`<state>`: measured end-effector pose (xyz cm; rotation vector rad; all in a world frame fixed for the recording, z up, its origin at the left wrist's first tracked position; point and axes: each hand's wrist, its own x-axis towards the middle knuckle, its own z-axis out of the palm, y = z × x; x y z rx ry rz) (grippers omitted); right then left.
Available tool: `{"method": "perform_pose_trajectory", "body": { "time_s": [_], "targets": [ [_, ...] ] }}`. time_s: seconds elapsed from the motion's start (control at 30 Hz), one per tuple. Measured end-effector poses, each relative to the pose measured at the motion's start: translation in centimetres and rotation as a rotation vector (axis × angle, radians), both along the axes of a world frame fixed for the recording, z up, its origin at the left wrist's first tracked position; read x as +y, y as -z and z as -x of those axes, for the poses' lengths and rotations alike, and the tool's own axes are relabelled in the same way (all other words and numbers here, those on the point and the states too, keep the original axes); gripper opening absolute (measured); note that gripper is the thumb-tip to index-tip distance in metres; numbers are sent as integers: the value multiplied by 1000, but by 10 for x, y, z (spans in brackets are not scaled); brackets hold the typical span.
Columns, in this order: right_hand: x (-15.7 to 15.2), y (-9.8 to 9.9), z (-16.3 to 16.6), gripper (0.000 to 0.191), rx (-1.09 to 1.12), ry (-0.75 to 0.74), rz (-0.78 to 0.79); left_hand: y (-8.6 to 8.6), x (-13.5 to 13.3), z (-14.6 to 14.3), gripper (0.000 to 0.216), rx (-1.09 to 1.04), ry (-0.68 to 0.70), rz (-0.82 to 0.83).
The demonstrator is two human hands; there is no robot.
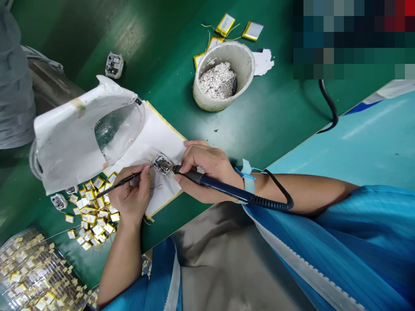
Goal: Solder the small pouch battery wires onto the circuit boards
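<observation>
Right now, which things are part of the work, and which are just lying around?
In use: left hand with tweezers; right hand with soldering iron; small circuit board on white sheet.

Lying around: white pot of silvery bits; gold pouch batteries; clear plastic shield.

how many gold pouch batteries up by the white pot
4. One pouch battery and another lie clear beyond the white pot; two more stick out from behind its left rim. More may be hidden behind it.

Passage left is blocked by a plastic shield (118, 131), and far by a white tub (223, 75); green bench (275, 125) lies to the right of them.
</observation>
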<state>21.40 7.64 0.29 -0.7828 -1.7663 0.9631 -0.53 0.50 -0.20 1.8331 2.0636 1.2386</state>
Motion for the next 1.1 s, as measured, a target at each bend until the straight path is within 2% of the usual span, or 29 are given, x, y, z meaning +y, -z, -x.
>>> {"method": "perform_pose_trajectory", "body": {
  "time_s": [0.2,0.4,0.53,0.7,0.83,0.97,1.1],
  "targets": [
    [0,0,1,20,-11,1,4,2,0,2,8,-37,33,-36],
    [1,0,-1,21,82,32,27,1,0,2,11,-60,14,2],
    [0,1,-1,21,123,78,23,-15,-6,12,15,-167,24,-7],
    [-1,2,-2,23,126,70,33,-37,-23,29,15,-105,182,48],
    [-2,2,-2,22,112,77,42,-34,-29,28,15,-69,194,58],
    [-1,2,-1,21,116,79,18,-26,-21,24,18,-55,208,87],
    [1,3,-2,22,144,88,2,-31,-15,27,16,39,266,111]
  ]
}}
